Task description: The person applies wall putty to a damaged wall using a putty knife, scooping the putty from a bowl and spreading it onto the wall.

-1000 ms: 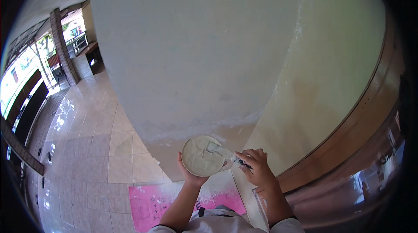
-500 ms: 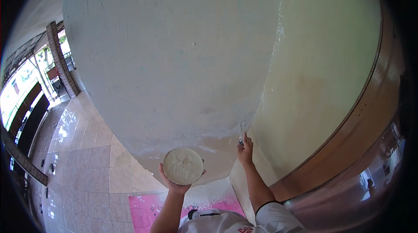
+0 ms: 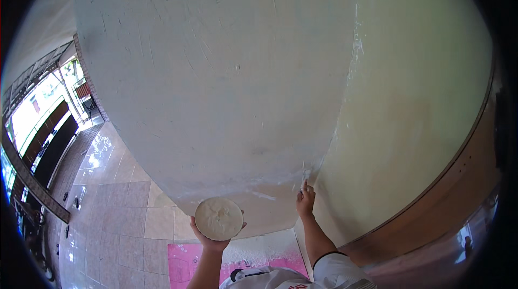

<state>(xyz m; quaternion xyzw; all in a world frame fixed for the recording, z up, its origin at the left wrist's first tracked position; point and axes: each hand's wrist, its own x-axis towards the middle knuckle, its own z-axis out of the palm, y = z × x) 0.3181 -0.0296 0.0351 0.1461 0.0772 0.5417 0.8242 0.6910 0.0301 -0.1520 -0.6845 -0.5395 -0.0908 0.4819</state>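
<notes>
One light-coloured shirt [image 3: 340,270] fringes the foreground, where a person's left hand [image 3: 215,244] cups a round dish [image 3: 199,229] from beneath, fingers gripping opposite sides, its open face of pale paste [image 3: 220,214] turned up toward the camera. Farther out, well apart from the left, the right hand [image 3: 306,201] is closed around a putty knife [image 3: 306,173], forefinger stretched along it. The tool's long axis runs nearly straight up the view, away from the person, its tip leaning slightly right, near the corner. Its blade blends into the grey wall [image 3: 216,100], and contact cannot be told. A pink sheet [image 3: 181,262] speckled with white lies on the tiled floor [image 3: 124,208] below. At right, a yellowish side wall [image 3: 404,68] meets the grey one along a white-streaked seam; far left, the tiles lead toward a bright opening [image 3: 43,103]
</notes>
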